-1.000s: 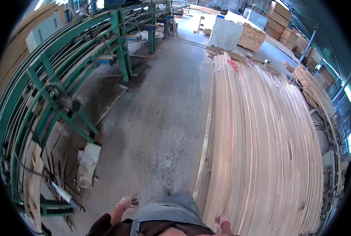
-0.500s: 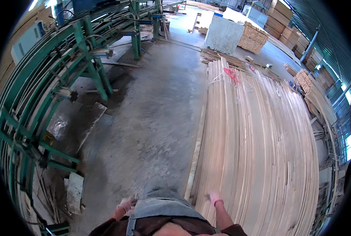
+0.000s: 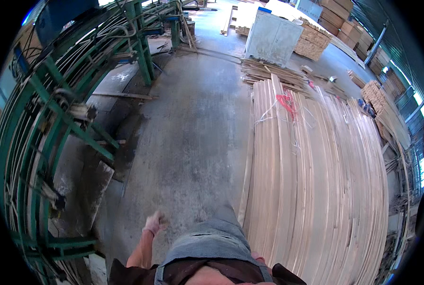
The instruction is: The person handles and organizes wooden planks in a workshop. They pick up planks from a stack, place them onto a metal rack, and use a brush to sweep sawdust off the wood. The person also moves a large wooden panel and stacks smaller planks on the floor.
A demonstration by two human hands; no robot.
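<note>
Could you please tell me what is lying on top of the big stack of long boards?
Red and white strapping lies tangled on the board stack near its far end. Whatever is under the boards is covered.

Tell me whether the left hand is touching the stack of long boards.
Apart. The head view shows the left hand hanging over bare concrete floor, with the person's leg between it and the stack of long boards.

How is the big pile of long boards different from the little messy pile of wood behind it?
The big stack of long pale boards lies neat, its boards side by side; the small wood pile near the grey cabinet looks jumbled. The big stack spreads far wider and longer. Red string lies on the big stack only. Both rest on the concrete floor.
</note>
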